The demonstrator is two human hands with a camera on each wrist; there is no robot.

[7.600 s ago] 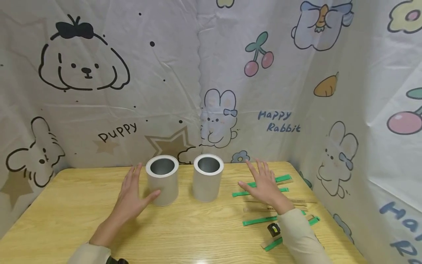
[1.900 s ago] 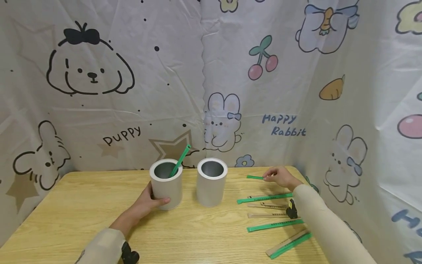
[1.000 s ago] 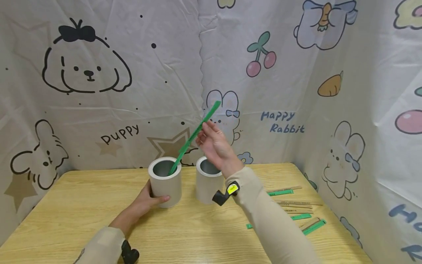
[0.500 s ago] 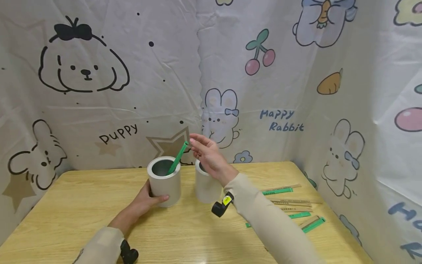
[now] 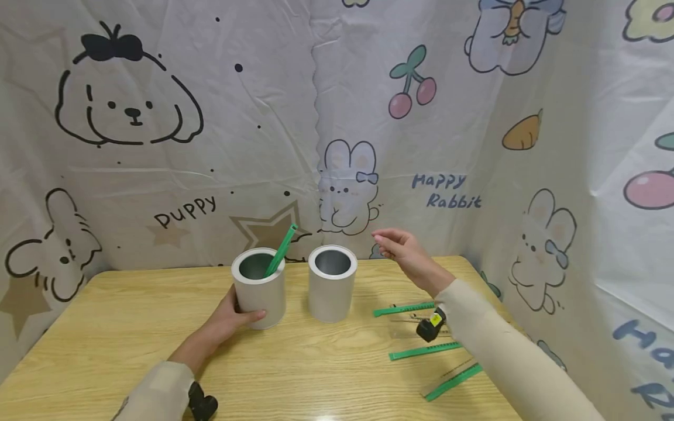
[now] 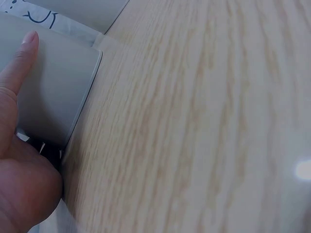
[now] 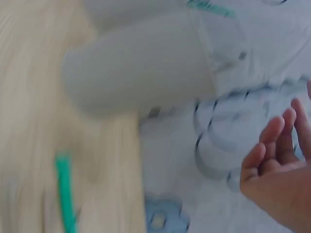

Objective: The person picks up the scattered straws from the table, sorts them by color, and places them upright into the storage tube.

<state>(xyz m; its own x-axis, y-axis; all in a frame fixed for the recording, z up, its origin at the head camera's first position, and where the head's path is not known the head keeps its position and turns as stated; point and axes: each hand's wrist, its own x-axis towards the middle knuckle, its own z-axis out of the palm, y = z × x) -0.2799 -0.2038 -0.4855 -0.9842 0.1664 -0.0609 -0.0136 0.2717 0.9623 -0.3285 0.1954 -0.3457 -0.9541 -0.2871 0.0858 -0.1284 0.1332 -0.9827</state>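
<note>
My left hand (image 5: 223, 321) grips the left white cylindrical container (image 5: 259, 301), thumb across its front and fingers behind, mostly hidden. In the left wrist view, the thumb lies along the container's wall (image 6: 58, 92). Green wrapped straws (image 5: 281, 248) lean against its right inner rim, their tops sticking out above it. My right hand (image 5: 408, 254) hovers past the second white container (image 5: 332, 301), fingers loosely bent and holding nothing. That hand (image 7: 277, 170) appears at the lower right of the right wrist view, also with nothing in it.
Under and beside the right forearm lie several wrapped straws, green (image 5: 423, 351) and brown (image 5: 402, 335), partly covered by the sleeve (image 5: 495, 345). A cartoon-printed cloth (image 5: 263, 117) hangs along the back and right edges of the wooden table (image 5: 295, 380).
The right hand picked up a green wrapped straw, lowered it into the left container, let go and moved away right. The left hand, earlier beside that container, came to grip it and stays there.
</note>
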